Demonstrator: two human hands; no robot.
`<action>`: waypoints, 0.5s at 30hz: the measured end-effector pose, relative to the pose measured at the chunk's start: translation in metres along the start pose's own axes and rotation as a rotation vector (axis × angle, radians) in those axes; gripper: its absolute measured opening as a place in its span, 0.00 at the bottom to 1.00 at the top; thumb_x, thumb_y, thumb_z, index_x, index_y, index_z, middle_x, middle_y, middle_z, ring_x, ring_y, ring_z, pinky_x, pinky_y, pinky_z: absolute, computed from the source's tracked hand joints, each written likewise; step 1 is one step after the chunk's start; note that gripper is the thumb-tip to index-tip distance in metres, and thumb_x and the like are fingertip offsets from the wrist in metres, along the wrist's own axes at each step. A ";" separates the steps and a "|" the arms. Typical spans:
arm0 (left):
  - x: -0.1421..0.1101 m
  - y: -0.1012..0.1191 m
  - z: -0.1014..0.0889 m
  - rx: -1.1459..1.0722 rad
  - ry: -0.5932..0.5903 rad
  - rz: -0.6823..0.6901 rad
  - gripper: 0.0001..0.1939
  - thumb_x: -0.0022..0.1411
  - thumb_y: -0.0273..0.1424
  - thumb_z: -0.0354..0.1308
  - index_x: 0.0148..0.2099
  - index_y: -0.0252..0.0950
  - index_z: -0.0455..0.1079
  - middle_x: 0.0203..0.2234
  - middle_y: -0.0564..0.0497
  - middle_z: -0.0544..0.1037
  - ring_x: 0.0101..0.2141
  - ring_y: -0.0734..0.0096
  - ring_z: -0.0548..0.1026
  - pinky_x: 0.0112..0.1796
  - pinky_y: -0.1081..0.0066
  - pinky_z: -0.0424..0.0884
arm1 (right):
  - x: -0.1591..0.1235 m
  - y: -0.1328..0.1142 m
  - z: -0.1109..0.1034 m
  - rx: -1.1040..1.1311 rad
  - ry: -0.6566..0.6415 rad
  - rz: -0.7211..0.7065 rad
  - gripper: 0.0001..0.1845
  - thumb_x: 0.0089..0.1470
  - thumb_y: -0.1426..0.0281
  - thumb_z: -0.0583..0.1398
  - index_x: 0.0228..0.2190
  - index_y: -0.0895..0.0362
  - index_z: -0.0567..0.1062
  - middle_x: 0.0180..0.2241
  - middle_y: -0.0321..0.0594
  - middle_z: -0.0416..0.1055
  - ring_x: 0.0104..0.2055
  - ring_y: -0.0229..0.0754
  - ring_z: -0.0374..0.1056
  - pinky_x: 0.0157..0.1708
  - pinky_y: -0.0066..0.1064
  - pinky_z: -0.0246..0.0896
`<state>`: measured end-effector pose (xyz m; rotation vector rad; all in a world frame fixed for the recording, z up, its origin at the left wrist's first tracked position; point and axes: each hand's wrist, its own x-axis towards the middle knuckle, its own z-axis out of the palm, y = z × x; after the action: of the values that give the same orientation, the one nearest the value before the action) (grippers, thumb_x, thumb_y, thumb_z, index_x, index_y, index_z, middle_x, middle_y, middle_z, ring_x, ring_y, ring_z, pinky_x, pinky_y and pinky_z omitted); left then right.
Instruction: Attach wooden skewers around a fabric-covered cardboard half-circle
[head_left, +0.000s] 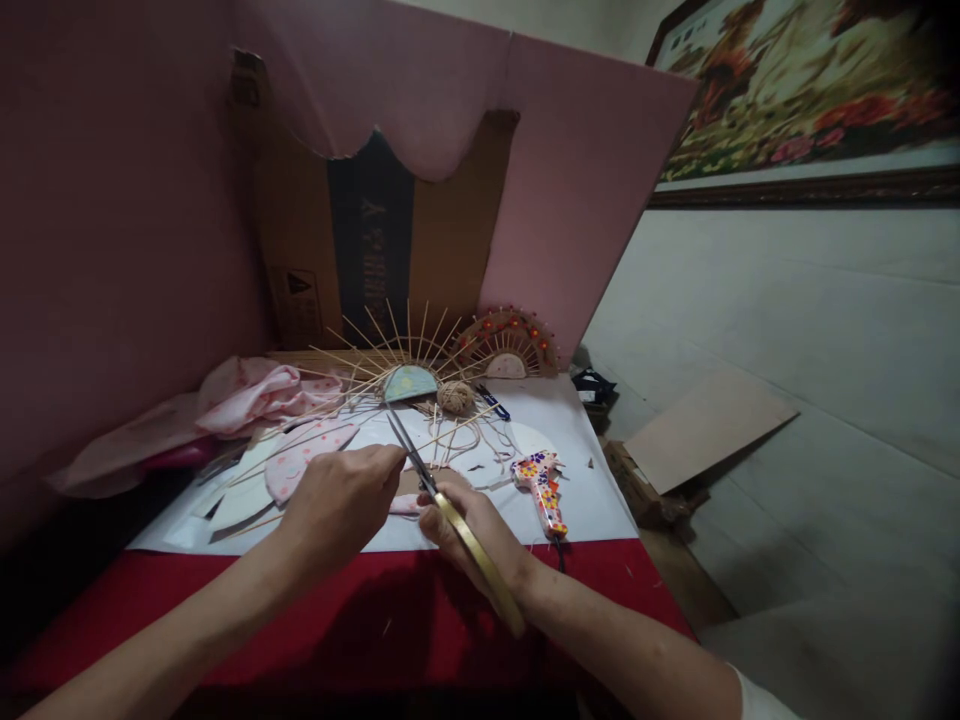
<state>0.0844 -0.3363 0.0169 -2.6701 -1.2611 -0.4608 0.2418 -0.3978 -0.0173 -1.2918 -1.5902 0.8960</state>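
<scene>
My right hand grips a pair of scissors with gold handles, the blades pointing up and away. Close beside the blades, my left hand is closed in a pinch; whatever it holds is hidden or too small to make out. Under and behind my hands lies a pink-dotted fabric piece. Further back stands a half-round teal piece with thin sticks fanning out from it. Next to it sits a ball of twine, its loose strands trailing over the white sheet.
A flower-patterned glue gun lies at the right. Behind are a finished-looking brown fan and a dark cutter. Crumpled pink fabric lies at the left. A pink board and cardboard rise at the back.
</scene>
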 end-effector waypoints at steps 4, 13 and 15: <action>0.005 -0.008 0.006 -0.010 0.004 -0.010 0.13 0.62 0.29 0.44 0.30 0.37 0.68 0.21 0.49 0.75 0.23 0.67 0.72 0.24 0.70 0.54 | 0.005 0.009 0.005 0.063 0.012 0.080 0.25 0.45 0.48 0.59 0.30 0.59 0.73 0.25 0.38 0.66 0.27 0.37 0.61 0.26 0.28 0.57; 0.008 -0.017 0.011 -0.026 0.061 -0.067 0.14 0.61 0.29 0.44 0.30 0.37 0.70 0.21 0.48 0.76 0.24 0.67 0.72 0.25 0.70 0.55 | 0.008 0.011 0.011 0.144 0.044 0.067 0.16 0.43 0.59 0.65 0.32 0.56 0.76 0.31 0.38 0.72 0.34 0.41 0.68 0.33 0.30 0.62; 0.007 -0.017 0.010 -0.016 0.092 -0.077 0.14 0.62 0.29 0.44 0.29 0.36 0.69 0.21 0.48 0.76 0.24 0.67 0.72 0.26 0.70 0.55 | 0.009 0.011 0.013 0.079 0.108 -0.037 0.14 0.43 0.61 0.66 0.32 0.56 0.76 0.35 0.41 0.72 0.40 0.43 0.67 0.40 0.32 0.61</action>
<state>0.0773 -0.3179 0.0098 -2.5876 -1.3426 -0.6001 0.2325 -0.3864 -0.0300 -1.2313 -1.4756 0.8438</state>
